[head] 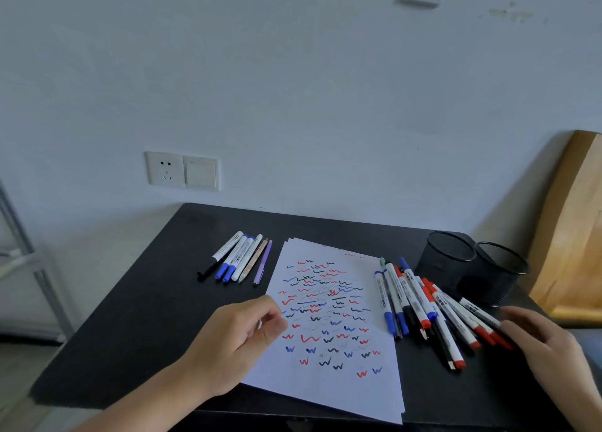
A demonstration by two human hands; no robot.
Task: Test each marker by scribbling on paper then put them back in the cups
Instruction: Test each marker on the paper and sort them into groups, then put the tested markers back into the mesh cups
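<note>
A white paper sheet (338, 386), covered with red, blue and black scribbles, lies in the middle of the black table (136, 317). My left hand (234, 337) rests on its left edge with fingers loosely curled, holding nothing. Right of the paper sprawls a pile of markers (426, 308) with red, blue and black caps. My right hand (547, 343) reaches onto the pile's right end, fingertips touching the markers there. Two black mesh cups (446, 262) (495, 275) stand side by side behind the pile. A row of several markers and pens (237, 259) lies left of the paper.
The table's back edge meets a white wall with a socket and switch plate (182, 171). A wooden board (573, 229) leans at the right behind the cups. A grey metal frame (26, 255) stands on the left beyond the table.
</note>
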